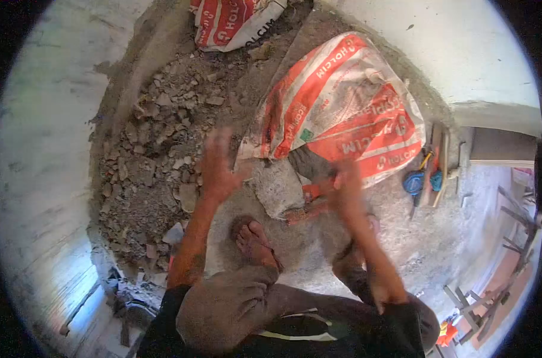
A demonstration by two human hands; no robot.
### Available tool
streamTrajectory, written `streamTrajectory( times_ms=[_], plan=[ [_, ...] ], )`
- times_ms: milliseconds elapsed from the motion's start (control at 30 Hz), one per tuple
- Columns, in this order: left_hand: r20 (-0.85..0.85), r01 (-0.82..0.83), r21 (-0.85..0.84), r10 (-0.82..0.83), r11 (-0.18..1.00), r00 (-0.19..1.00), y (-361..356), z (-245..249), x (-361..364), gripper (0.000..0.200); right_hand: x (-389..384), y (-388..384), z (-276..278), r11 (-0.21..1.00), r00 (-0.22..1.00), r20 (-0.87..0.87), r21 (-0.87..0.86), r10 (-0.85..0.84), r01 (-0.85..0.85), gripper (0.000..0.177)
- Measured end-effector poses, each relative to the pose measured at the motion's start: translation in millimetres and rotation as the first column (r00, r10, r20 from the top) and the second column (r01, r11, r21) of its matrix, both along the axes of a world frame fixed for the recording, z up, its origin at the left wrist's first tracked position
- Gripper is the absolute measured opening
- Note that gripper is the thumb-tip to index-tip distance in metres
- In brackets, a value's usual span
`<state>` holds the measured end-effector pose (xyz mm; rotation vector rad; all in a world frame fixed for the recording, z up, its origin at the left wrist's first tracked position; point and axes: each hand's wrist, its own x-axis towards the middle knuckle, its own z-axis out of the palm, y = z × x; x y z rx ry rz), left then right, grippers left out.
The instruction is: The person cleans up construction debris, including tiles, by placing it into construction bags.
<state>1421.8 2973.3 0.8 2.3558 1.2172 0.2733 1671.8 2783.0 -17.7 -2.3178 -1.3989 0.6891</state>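
Observation:
A red and white cement sack lies on the ground in front of me, its mouth turned towards my feet. At that mouth sits a large grey chunk of rubble. To the left of the chunk, my left hand hovers near the rubble heap with fingers apart and nothing in them. My right hand is beside the sack's lower edge, on the right of the chunk. Motion smears its fingers, so whether it grips the sack cannot be made out.
Broken rubble is heaped along the left wall. Another cement sack lies at the back. Tools with a blue reel rest on the floor at right. Wooden pieces stand farther right. My feet are close to the chunk.

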Motion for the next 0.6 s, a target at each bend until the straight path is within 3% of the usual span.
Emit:
streamTrajectory(
  times_ms=[33, 67, 100, 133, 200, 233, 267, 300, 333, 367, 400, 433, 500, 533, 567, 600],
  plan=[
    [0.021, -0.008, -0.009, 0.009, 1.000, 1.000, -6, 0, 11, 0.082, -40, -2, 4, 0.997, 0.991, 0.120, 0.053, 0.056, -0.062, 0.063],
    [-0.049, 0.123, 0.027, -0.121, 0.992, 0.991, -11, 0, 22, 0.079, -56, -4, 2, 0.996, 0.988, 0.135, 0.040, 0.070, -0.077, 0.063],
    [-0.129, 0.252, 0.052, -0.243, 0.966, 0.961, -13, -2, 28, 0.075, -70, -8, 0, 0.991, 0.966, 0.234, 0.059, 0.106, -0.123, 0.074],
    [-0.123, 0.238, 0.048, -0.231, 0.970, 0.965, -11, -12, 30, 0.075, -78, -12, -4, 0.982, 0.935, 0.329, 0.081, 0.135, -0.170, 0.086],
    [-0.185, 0.392, 0.187, -0.360, 0.901, 0.915, -2, -45, 37, 0.057, -69, -24, -17, 0.993, 0.959, 0.258, -0.009, 0.117, -0.119, 0.086],
    [-0.173, 0.397, 0.211, -0.365, 0.893, 0.915, 5, -57, 37, 0.057, -55, -26, -24, 0.994, 0.978, 0.191, -0.086, 0.082, -0.067, 0.087],
    [-0.143, 0.392, 0.237, -0.367, 0.889, 0.919, 14, -71, 33, 0.042, -42, -32, -33, 0.996, 0.975, 0.215, -0.071, 0.064, -0.049, 0.087],
    [-0.120, 0.400, 0.254, -0.381, 0.881, 0.917, 22, -76, 30, 0.028, -33, -45, -41, 0.978, 0.924, 0.333, -0.150, 0.186, -0.143, 0.082],
    [-0.115, 0.427, 0.268, -0.412, 0.863, 0.904, 32, -69, 31, 0.028, -25, -54, -42, 0.946, 0.850, 0.431, -0.242, 0.303, -0.215, 0.077],
    [0.164, 0.242, 0.074, -0.251, 0.967, 0.954, 46, -65, 34, 0.022, -6, -61, -42, 0.956, 0.855, 0.444, -0.234, 0.269, -0.179, 0.077],
    [0.374, 0.099, -0.196, -0.019, 0.976, 0.927, 53, -56, 38, 0.017, 16, -67, -31, 0.945, 0.940, 0.279, -0.311, 0.196, -0.105, 0.074],
    [0.403, 0.038, -0.173, 0.035, 0.984, 0.914, 61, -39, 44, 0.017, 32, -72, -16, 0.918, 0.990, 0.103, -0.394, 0.099, -0.050, 0.072],
    [0.370, -0.118, -0.110, 0.151, 0.987, 0.917, 76, 3, 58, 0.016, 51, -67, 43, 0.992, 0.997, 0.059, -0.116, -0.042, 0.049, 0.048],
    [0.315, -0.195, -0.066, 0.206, 0.978, 0.926, 80, 16, 72, 0.015, 61, -55, 81, 0.969, 0.991, 0.135, -0.243, -0.012, 0.045, 0.032],
    [0.587, -0.077, -0.390, 0.313, 0.918, 0.747, 101, 6, 82, 0.016, 75, -45, 111, 0.928, 0.978, 0.207, -0.369, 0.021, 0.059, 0.019],
    [0.716, 0.149, -0.627, 0.490, 0.765, 0.497, 121, -1, 93, 0.018, 93, -46, 121, 0.961, 0.943, 0.333, -0.257, -0.011, 0.103, 0.014]
  ],
)
